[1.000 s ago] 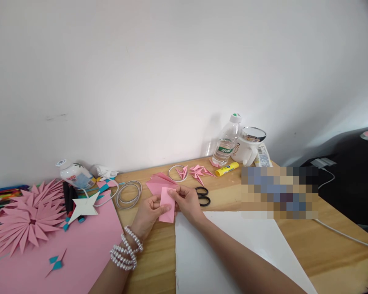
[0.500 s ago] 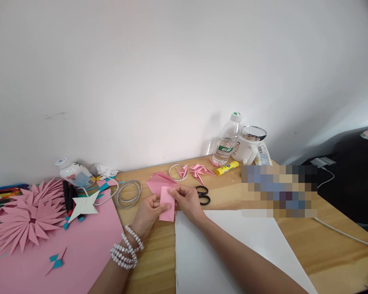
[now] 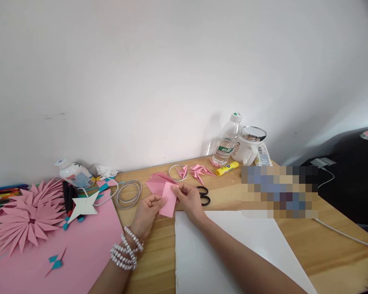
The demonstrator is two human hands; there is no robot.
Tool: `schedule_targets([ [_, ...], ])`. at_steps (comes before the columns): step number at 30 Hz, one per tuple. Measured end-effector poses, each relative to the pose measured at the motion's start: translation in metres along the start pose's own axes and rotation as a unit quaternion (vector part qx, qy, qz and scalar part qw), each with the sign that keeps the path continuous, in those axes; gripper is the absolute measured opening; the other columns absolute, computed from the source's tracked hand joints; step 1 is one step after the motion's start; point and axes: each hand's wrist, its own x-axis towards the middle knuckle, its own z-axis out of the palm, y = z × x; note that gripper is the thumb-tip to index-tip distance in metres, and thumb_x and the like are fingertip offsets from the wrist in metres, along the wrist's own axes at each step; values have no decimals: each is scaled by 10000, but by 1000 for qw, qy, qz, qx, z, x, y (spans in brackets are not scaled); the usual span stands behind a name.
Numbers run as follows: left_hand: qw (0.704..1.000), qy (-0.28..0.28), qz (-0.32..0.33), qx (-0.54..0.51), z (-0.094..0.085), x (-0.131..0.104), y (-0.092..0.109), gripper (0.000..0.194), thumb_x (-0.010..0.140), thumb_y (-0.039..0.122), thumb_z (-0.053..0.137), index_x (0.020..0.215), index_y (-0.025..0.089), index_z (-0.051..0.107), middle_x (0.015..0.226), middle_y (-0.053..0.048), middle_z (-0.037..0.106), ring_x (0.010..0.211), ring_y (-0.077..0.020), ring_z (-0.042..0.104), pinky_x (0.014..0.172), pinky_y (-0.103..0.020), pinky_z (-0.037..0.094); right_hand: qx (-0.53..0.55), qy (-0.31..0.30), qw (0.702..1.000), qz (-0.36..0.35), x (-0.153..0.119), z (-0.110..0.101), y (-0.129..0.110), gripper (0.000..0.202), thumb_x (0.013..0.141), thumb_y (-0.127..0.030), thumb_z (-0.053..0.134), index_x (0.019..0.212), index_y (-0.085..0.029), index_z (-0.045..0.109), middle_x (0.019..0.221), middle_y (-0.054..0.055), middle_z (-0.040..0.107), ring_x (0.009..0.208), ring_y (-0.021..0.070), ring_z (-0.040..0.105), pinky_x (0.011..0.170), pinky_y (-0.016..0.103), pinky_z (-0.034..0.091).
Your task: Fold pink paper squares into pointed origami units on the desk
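head view: at the centre of the frame, slightly below the middle, we see a pink paper slip [image 3: 171,205] held tilted between both hands. the left hand [image 3: 149,210] pinches its left edge, thumb on top; the right hand [image 3: 188,200] pinches its upper right corner. how many layers lie under the fingers, we cannot tell.

we judge the chief risk to be a skewed or creased slip: the two grips sit at different heights, so uneven pressure or an opposing pull could twist it, or tear it at a pinched edge. directly behind lie loose pink sheets [image 3: 159,183], which a knuckle could nudge or crumple. just right of the right hand we note the black scissors handles [image 3: 203,195], which a sideways sweep might knock. below, the right forearm crosses over the white board [image 3: 202,261], and leaning on it could shift it. the beaded bracelets [image 3: 123,255], lower left of centre, might snag on a paper edge.
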Motion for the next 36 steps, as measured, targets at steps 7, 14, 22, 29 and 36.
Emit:
schedule_targets([
  [7,996,26,53,62,-6,-1,5,170,604,269,694,638,120,620,570,-7,628,504,-89,524,488,-185,407,39,-53,998,2,2,-3,1,261,661,-393,617,712,-143,560,621,0,566,525,98,500,501,211,409],
  [14,989,14,47,142,-1,-2,7,218,624,327,660,667,115,635,586,-22,620,517,-110,521,478,-198,385,51,-122,991,33,0,-3,-1,268,611,-313,666,790,-140,568,710,24,621,576,115,546,528,222,429],
  [22,965,55,104,233,-1,-3,8,184,647,327,609,613,149,644,503,15,553,450,-96,427,431,-192,322,-26,-110,993,-25,-1,-2,3,191,624,-258,631,778,-157,581,717,33,635,673,149,585,606,252,461],
  [29,926,38,168,335,-5,-3,15,137,660,255,574,595,181,669,579,-2,628,544,-136,503,540,-212,362,-55,-99,993,-25,-3,1,2,136,605,-147,560,740,-152,570,669,16,630,634,132,592,582,236,456],
  [36,934,69,162,312,-7,-3,16,111,630,240,585,583,185,670,602,-1,653,584,-158,536,563,-223,380,-41,-85,995,-20,-2,1,2,123,637,-142,500,758,-160,513,673,24,651,594,130,601,550,224,428],
])
